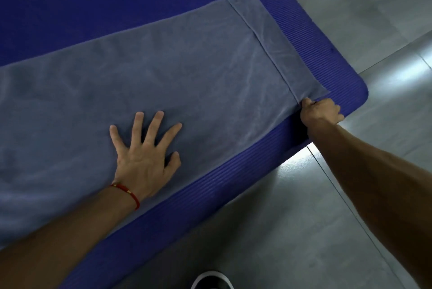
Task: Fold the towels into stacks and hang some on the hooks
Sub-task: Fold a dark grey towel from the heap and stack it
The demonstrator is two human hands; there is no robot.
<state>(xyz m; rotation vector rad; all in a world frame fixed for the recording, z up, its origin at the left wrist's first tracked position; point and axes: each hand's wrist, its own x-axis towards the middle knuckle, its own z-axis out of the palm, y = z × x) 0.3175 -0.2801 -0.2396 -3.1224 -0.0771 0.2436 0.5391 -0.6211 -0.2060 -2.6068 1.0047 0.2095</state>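
Ribbed blue mat (292, 153) on grey, seemingly tiled floor (350, 230).

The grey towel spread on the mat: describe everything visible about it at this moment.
The grey towel looks like soft terry cloth with a stitched hem band near its right end. It lies spread flat and lengthwise on the blue ribbed mat, running off the frame's left edge. The left hand presses on it with fingers spread; the right hand grips its near right corner. It is not yet folded.
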